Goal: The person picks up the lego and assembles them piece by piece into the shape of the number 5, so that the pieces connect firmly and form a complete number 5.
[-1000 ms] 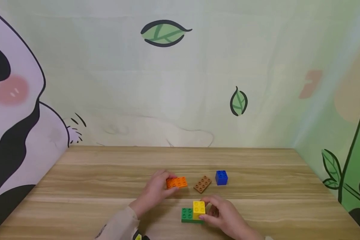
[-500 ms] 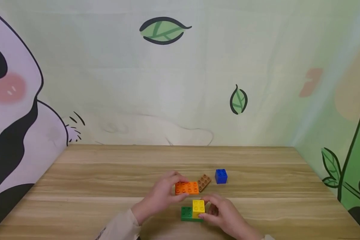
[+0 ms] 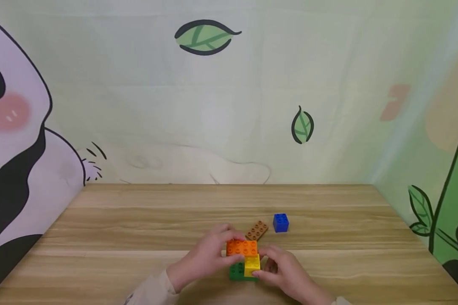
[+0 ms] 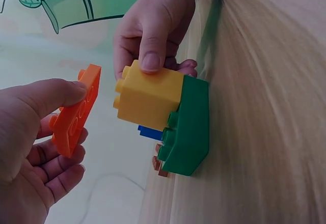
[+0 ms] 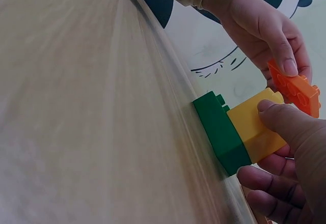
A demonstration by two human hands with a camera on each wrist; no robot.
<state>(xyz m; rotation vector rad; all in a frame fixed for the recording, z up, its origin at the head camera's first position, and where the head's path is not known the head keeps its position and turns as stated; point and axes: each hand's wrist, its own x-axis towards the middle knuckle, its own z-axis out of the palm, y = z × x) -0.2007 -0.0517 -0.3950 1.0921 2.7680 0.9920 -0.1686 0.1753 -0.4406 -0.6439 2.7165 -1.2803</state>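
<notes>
My left hand (image 3: 213,252) pinches a flat orange building brick (image 3: 241,248) between thumb and fingers, studs up. In the left wrist view the orange brick (image 4: 79,113) is held apart from the yellow brick (image 4: 148,94), above its studs. The yellow brick sits on the right half of a green brick (image 3: 236,273), whose left studs are bare. My right hand (image 3: 286,273) grips the yellow brick from the right, its thumb on the near face. In the right wrist view the green brick (image 5: 221,132) rests on the table.
Behind the hands, a flat brown brick (image 3: 257,231) lies at a slant on the wooden table (image 3: 156,212). A blue brick (image 3: 280,223) stands to its right. A printed backdrop with a panda and leaves (image 3: 208,37) rises at the table's far edge.
My left hand has lifted the orange brick and carried it right and toward me, over the yellow and green bricks. My right hand stays at the yellow brick.
</notes>
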